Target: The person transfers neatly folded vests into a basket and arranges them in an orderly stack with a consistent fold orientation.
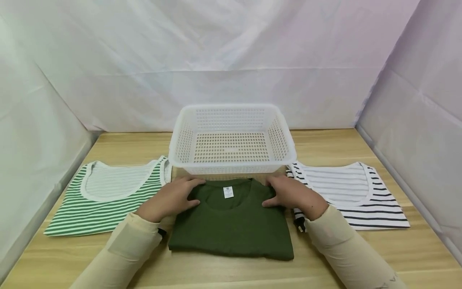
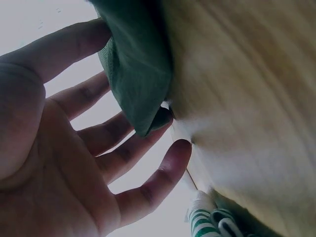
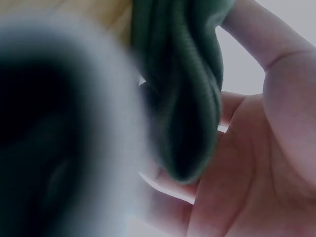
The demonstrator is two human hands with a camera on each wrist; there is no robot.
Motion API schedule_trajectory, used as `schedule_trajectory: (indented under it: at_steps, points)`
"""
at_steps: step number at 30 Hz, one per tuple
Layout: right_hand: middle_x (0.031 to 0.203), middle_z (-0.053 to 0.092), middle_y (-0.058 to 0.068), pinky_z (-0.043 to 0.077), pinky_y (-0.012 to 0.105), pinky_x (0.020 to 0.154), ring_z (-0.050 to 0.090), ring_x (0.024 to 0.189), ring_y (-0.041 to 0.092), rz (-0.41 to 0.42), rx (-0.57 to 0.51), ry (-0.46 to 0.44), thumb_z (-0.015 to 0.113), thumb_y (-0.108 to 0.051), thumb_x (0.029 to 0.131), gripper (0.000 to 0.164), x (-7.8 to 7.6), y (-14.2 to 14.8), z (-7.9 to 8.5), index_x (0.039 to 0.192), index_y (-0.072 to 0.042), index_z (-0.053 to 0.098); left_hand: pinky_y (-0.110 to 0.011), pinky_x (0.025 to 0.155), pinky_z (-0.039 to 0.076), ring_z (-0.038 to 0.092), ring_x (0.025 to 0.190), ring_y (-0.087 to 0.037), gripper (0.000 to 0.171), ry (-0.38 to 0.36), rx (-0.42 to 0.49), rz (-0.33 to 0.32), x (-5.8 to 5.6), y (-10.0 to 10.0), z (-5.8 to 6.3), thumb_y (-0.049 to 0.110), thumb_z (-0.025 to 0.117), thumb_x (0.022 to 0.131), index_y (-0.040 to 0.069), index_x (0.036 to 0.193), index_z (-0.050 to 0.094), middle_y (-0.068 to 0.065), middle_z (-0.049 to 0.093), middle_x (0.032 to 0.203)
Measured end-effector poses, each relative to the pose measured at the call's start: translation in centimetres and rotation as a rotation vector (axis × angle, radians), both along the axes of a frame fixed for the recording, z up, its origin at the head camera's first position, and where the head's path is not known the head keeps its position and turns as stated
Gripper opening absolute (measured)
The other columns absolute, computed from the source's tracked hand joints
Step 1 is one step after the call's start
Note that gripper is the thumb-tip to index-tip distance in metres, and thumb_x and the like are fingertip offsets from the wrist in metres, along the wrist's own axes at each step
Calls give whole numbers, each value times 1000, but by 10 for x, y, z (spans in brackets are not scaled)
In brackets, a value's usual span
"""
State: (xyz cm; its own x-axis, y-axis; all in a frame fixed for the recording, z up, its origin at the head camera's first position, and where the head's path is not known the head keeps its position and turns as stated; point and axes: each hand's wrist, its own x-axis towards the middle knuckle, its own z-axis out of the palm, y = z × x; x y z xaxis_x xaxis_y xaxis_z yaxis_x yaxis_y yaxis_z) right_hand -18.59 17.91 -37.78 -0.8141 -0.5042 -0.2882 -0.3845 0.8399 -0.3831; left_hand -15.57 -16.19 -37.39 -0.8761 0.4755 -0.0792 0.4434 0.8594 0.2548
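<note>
A folded dark green shirt [image 1: 232, 230] lies flat in front, its round neckline at the far side with a white label [image 1: 228, 192] inside. My left hand [image 1: 173, 198] holds its left side, thumb on the cloth and fingers round the far corner. In the left wrist view, the green fabric [image 2: 136, 64] sits between thumb and curved fingers, with fingertips right at the tabletop. My right hand [image 1: 294, 194] holds the right side likewise. The right wrist view shows a rounded fold of the fabric [image 3: 185, 98] between thumb and fingers; a blurred dark shape with a pale rim covers its left part.
A white plastic basket [image 1: 232, 166] stands just behind the green shirt, nothing in it. To the left lies a folded green-and-white striped top [image 1: 104, 212]; to the right, a black-and-white striped one [image 1: 371, 216], partly under my right forearm. White cloth [image 1: 231, 48] encloses the wooden table [image 1: 223, 277].
</note>
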Motion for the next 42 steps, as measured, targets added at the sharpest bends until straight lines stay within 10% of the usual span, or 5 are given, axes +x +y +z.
schedule_trajectory:
  at_steps: [17,42]
  points:
    - [84,61,-3,46,30,65,54,71,11,26,-6,-38,79,-37,86,33,0,-1,0,100,-13,62,-52,100,49,58,123,-37,54,16,27,-58,0,1,0,16,77,88,6,137,57,-19,60,133]
    - [73,55,-2,43,27,62,49,64,10,127,-45,-94,79,-32,86,25,3,-1,3,90,-14,62,-35,80,49,58,86,-15,39,-189,115,-127,0,-3,10,12,79,83,19,112,55,2,63,97]
